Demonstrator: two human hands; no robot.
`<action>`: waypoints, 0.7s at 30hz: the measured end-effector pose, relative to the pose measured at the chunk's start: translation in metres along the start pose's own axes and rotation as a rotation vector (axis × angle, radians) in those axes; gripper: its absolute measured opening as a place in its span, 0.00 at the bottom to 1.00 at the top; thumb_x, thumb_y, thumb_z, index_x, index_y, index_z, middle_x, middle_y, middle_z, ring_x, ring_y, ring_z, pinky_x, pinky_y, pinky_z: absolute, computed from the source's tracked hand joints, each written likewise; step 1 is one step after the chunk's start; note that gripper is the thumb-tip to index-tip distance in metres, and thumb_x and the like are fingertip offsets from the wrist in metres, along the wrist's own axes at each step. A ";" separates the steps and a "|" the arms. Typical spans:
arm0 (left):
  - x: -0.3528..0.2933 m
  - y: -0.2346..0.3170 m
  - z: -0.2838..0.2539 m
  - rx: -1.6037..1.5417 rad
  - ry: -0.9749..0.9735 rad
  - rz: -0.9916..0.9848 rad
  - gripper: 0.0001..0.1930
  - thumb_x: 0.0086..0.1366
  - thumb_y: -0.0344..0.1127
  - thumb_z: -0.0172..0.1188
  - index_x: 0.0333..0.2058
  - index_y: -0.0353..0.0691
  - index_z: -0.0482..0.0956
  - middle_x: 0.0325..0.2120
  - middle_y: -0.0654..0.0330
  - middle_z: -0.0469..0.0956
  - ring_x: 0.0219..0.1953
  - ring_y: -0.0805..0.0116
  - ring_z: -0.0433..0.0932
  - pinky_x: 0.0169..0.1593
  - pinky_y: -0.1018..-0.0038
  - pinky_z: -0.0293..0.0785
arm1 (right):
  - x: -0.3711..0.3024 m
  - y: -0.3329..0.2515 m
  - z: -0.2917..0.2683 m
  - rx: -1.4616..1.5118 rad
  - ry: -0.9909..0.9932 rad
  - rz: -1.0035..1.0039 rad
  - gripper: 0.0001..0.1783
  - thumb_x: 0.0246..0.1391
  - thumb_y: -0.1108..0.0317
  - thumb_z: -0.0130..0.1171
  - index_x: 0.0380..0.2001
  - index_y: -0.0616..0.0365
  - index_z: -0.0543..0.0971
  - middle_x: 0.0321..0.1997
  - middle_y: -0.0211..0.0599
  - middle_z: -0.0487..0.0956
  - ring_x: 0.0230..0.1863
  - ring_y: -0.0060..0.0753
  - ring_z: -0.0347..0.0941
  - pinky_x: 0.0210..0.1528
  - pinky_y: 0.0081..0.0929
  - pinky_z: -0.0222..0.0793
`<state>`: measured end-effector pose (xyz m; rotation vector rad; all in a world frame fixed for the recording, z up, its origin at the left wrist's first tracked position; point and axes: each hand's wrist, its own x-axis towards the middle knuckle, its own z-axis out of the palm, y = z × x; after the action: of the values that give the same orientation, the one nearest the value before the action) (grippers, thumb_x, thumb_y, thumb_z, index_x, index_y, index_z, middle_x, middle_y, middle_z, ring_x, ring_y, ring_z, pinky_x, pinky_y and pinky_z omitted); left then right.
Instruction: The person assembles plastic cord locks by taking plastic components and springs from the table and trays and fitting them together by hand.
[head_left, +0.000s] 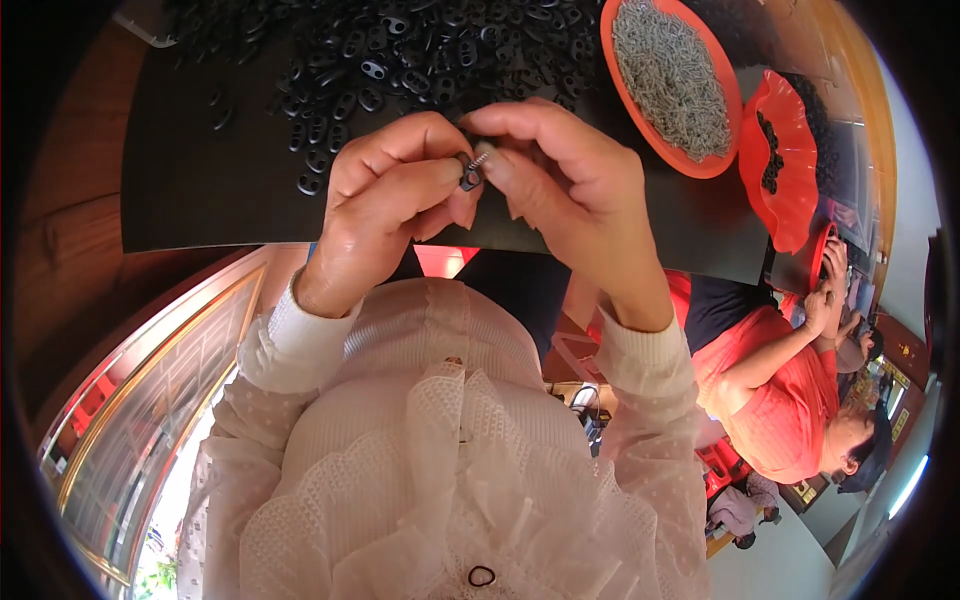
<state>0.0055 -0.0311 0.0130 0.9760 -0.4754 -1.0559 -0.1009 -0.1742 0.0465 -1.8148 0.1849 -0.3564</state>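
Observation:
Close together over the near edge of the dark table, both my hands work on one small part. My left hand [372, 195] pinches a small black plastic cord-lock piece [469, 181] with a hole through it. A thin metal coil spring [479, 160] is pinched in my right hand [585, 175], its end at the top of the black piece. Whether the spring sits inside the piece is too small to tell. Beyond my hands lies a heap of similar black two-holed pieces [372, 69], with several strays toward the left.
An orange oval bowl [733, 120] full of metal springs stands at the far right of the dark table [200, 190]. Beside it is a red scalloped dish [790, 110] holding small black parts. A co-worker in a red shirt [770, 400] sits to the right.

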 end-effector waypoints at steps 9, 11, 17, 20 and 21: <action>0.001 0.001 -0.001 -0.075 -0.034 -0.003 0.06 0.61 0.29 0.50 0.30 0.34 0.75 0.19 0.63 0.74 0.17 0.85 0.60 0.20 0.84 0.53 | -0.011 0.008 -0.005 -0.252 -0.013 -0.038 0.05 0.56 0.73 0.59 0.30 0.64 0.76 0.23 0.31 0.73 0.21 0.21 0.69 0.22 0.21 0.64; 0.000 0.000 -0.002 -0.032 -0.046 0.009 0.05 0.61 0.28 0.50 0.29 0.35 0.75 0.19 0.64 0.74 0.17 0.85 0.60 0.20 0.85 0.53 | -0.010 0.000 -0.011 -0.115 0.010 0.139 0.08 0.57 0.70 0.58 0.29 0.64 0.76 0.21 0.28 0.72 0.21 0.18 0.67 0.22 0.20 0.62; -0.003 0.007 0.002 0.109 -0.042 -0.053 0.04 0.61 0.26 0.51 0.28 0.35 0.75 0.20 0.66 0.72 0.21 0.84 0.64 0.25 0.84 0.59 | -0.004 -0.020 -0.024 0.131 -0.055 0.469 0.17 0.62 0.59 0.54 0.25 0.62 0.75 0.15 0.22 0.67 0.17 0.11 0.58 0.18 0.15 0.53; -0.001 0.011 0.005 0.141 -0.062 -0.061 0.04 0.61 0.25 0.52 0.28 0.35 0.74 0.20 0.67 0.71 0.25 0.82 0.67 0.29 0.83 0.63 | -0.004 -0.016 -0.025 0.096 -0.063 0.405 0.19 0.62 0.57 0.54 0.24 0.61 0.75 0.14 0.21 0.65 0.16 0.10 0.56 0.17 0.14 0.49; -0.001 0.011 0.007 0.141 -0.063 -0.062 0.04 0.61 0.25 0.52 0.28 0.35 0.74 0.20 0.67 0.71 0.25 0.82 0.67 0.29 0.83 0.63 | -0.004 -0.015 -0.027 0.105 -0.072 0.407 0.18 0.61 0.57 0.55 0.24 0.60 0.75 0.14 0.20 0.65 0.16 0.09 0.55 0.17 0.14 0.49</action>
<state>0.0058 -0.0316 0.0262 1.0905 -0.5803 -1.1228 -0.1141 -0.1933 0.0665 -1.6363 0.4675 -0.0127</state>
